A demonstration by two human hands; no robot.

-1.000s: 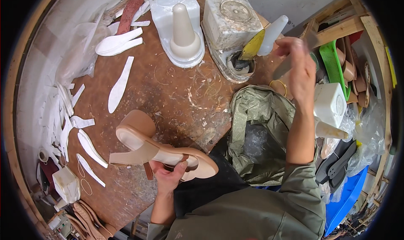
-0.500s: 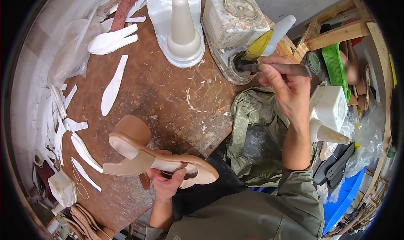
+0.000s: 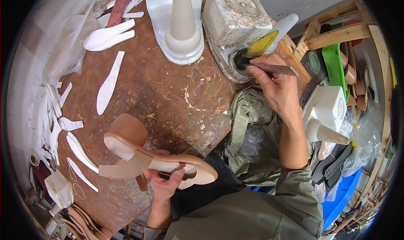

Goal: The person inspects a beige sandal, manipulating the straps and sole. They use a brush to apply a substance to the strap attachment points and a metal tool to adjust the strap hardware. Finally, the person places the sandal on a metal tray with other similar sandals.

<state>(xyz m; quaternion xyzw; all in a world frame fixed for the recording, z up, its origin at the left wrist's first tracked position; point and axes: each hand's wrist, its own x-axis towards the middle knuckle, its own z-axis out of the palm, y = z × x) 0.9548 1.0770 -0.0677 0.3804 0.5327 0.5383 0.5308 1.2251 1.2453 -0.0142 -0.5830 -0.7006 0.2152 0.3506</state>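
The left hand (image 3: 164, 182) grips a tan sandal (image 3: 141, 158) around its middle, thumb over the brown strap; the sandal is tipped on its side above the near part of the brown bench (image 3: 168, 92), block heel to the left, toe to the right. The right hand (image 3: 277, 88) pinches a flat blade (image 3: 277, 69) between thumb and fingers, its far end at the dark mouth of a crusted white container (image 3: 235, 23), just beside a yellow scraper (image 3: 261, 45).
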